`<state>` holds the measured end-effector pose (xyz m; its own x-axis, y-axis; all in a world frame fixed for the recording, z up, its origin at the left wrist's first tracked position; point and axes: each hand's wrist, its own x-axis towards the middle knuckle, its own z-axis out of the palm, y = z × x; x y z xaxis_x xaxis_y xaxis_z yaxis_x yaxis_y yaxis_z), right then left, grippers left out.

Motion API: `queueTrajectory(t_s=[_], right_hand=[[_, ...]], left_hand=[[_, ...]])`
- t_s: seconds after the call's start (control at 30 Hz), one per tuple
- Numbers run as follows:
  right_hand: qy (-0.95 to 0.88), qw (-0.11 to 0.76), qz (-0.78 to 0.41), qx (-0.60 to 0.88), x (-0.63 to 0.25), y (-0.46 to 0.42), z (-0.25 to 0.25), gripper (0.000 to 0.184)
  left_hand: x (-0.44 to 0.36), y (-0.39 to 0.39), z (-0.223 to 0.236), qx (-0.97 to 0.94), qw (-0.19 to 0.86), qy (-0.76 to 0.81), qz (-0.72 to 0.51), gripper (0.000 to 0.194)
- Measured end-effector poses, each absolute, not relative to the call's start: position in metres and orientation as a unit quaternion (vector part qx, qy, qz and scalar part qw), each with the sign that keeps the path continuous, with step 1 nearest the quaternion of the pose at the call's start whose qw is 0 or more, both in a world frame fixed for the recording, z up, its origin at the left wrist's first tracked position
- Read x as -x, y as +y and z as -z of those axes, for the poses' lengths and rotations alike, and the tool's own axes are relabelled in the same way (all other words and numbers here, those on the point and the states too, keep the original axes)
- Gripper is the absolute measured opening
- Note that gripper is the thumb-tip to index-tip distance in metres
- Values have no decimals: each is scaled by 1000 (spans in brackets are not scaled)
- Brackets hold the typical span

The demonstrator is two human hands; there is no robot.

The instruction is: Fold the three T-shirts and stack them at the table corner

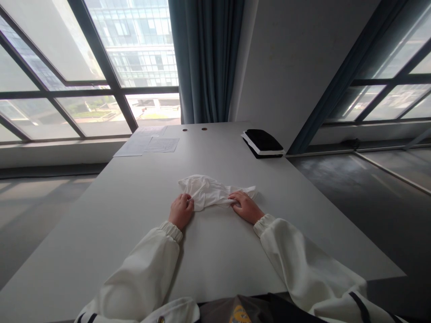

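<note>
A crumpled white cloth (pixel 210 190) lies bunched on the white table (pixel 215 251), longer from side to side than from front to back. My left hand (pixel 182 210) is at its left near edge, with the fingers curled in and closed on the fabric. At the right part of the cloth, my right hand (pixel 244 206) has its fingers over the near edge and the thumb below, pinching the fabric. The cloth's exact kind cannot be made out in its folds.
Several printed paper sheets (pixel 163 144) lie at the table's far left. A black-and-white stack (pixel 262 142) sits near the far right edge. Two round holes pierce the tabletop at the back, before a blue curtain (pixel 207 63). Windows stand at the left and right.
</note>
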<state>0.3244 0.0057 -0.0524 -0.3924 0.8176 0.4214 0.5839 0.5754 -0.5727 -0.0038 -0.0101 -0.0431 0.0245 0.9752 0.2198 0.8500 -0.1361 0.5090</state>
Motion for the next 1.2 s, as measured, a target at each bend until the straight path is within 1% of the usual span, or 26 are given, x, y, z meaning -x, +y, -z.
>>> queueTrajectory(t_s=[0.17, 0.37, 0.5, 0.6, 0.73, 0.8, 0.87, 0.97, 1.0, 1.03, 1.1, 1.13, 1.2], right_hand=[[-809, 351, -189, 431, -325, 2, 47, 22], [-793, 350, -215, 450, -327, -3, 42, 10], [-779, 352, -230, 466, -327, -5, 37, 9], [-776, 353, -245, 461, -326, -9, 32, 10], [-798, 323, -272, 431, -325, -16, 27, 23], [-793, 326, -251, 449, -324, -18, 26, 27], [-783, 347, -207, 473, -324, -17, 28, 28], [-797, 362, -157, 457, -325, -11, 34, 25], [-809, 352, -154, 444, -325, -9, 36, 30], [-822, 337, -155, 432, -325, -7, 38, 40], [-839, 307, -167, 418, -325, -5, 41, 60], [-843, 298, -172, 414, -325, -4, 41, 65], [-844, 296, -183, 408, -324, -5, 39, 66]], left_hand=[[7, -9, 41, -705, 103, 637, -295, 14], [22, -4, 41, -637, 156, 658, -371, 15], [31, -1, 39, -585, 177, 658, -439, 14], [32, -2, 35, -564, 168, 673, -448, 15], [28, -10, 31, -616, 211, 637, -412, 27], [24, -15, 29, -653, 240, 606, -385, 33], [21, -17, 29, -682, 239, 597, -348, 32], [18, -14, 29, -690, 184, 624, -318, 24], [18, -12, 30, -685, 159, 633, -323, 23], [19, -10, 31, -683, 140, 638, -328, 27], [19, -6, 34, -692, 123, 635, -322, 43], [20, -5, 36, -701, 122, 629, -312, 50], [18, -5, 39, -722, 133, 615, -289, 56]])
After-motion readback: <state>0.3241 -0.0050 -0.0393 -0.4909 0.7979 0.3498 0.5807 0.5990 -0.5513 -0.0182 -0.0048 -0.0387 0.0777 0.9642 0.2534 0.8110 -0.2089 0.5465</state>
